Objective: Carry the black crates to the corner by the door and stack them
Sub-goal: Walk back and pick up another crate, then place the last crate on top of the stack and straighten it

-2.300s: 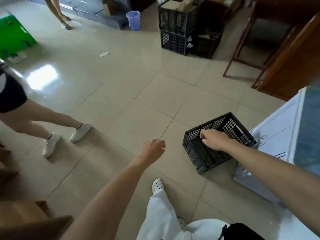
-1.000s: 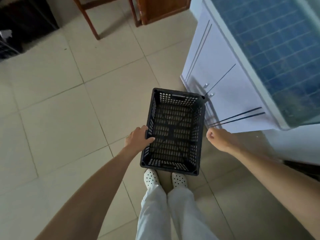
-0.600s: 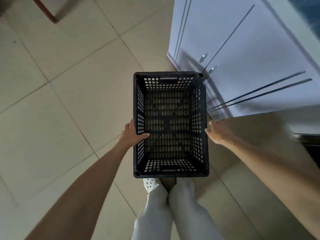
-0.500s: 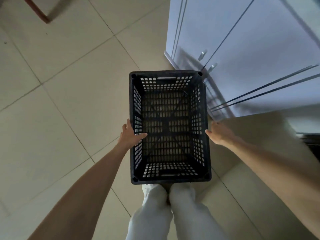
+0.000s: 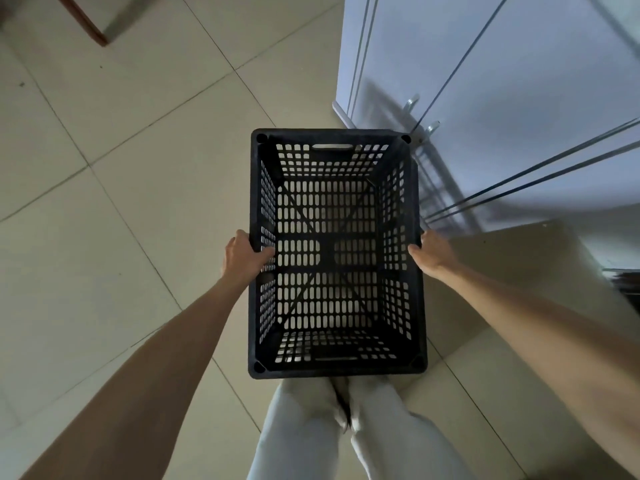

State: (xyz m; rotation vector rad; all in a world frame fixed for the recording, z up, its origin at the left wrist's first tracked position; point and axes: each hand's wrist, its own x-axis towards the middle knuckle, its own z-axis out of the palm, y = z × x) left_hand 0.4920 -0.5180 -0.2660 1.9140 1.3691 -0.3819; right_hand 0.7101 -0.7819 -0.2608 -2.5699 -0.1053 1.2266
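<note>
Above tiled floor (image 5: 104, 188) | black crate (image 5: 334, 365) level | left hand (image 5: 242, 256), right hand (image 5: 431, 254) fingers clasping side rims

black plastic crate (image 5: 332, 367), rectangular, slotted walls and base, open top facing up, totally empty, held level above the tiled floor, handle slots at both short ends

White cabinet (image 5: 485, 98) on tiled floor (image 5: 121, 202); perhaps a wooden chair leg (image 5: 86, 26).
</note>
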